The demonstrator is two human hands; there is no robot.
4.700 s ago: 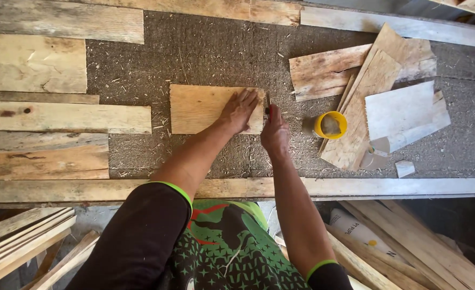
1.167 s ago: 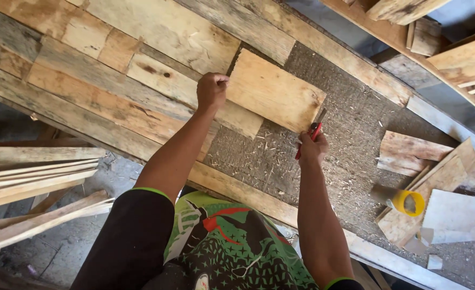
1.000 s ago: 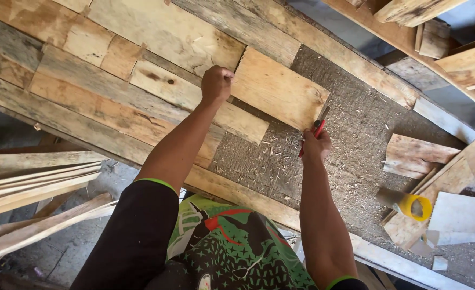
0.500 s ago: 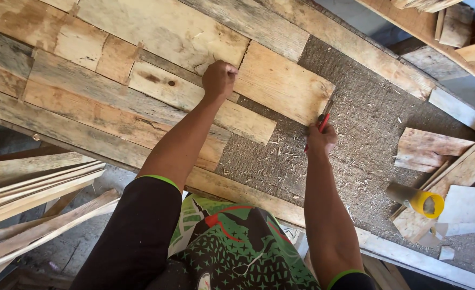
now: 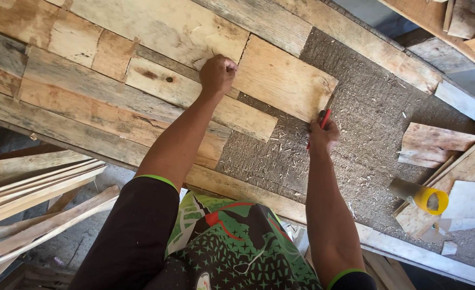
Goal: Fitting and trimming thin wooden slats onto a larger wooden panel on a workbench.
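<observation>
A short pale wood board (image 5: pixel 283 80) lies on a grey chipboard panel (image 5: pixel 355 139), butted against a patchwork of boards (image 5: pixel 114 91) to its left. My left hand (image 5: pixel 217 74) is closed and presses on the short board's left end, where it meets the other boards. My right hand (image 5: pixel 323 135) grips a red pencil (image 5: pixel 325 119) whose tip touches the board's lower right corner.
A yellow-capped tube (image 5: pixel 421 194) lies on loose wood offcuts (image 5: pixel 436 145) at the right. Long planks (image 5: pixel 38 188) are stacked below the panel at the left. More timber (image 5: pixel 463 21) sits at the top right. A wooden frame rail (image 5: pixel 259 193) runs along the near edge.
The short board has been slid left from the panel's middle until it meets the laid boards. My left hand moved to its left end, my right hand with the pencil to its right corner.
</observation>
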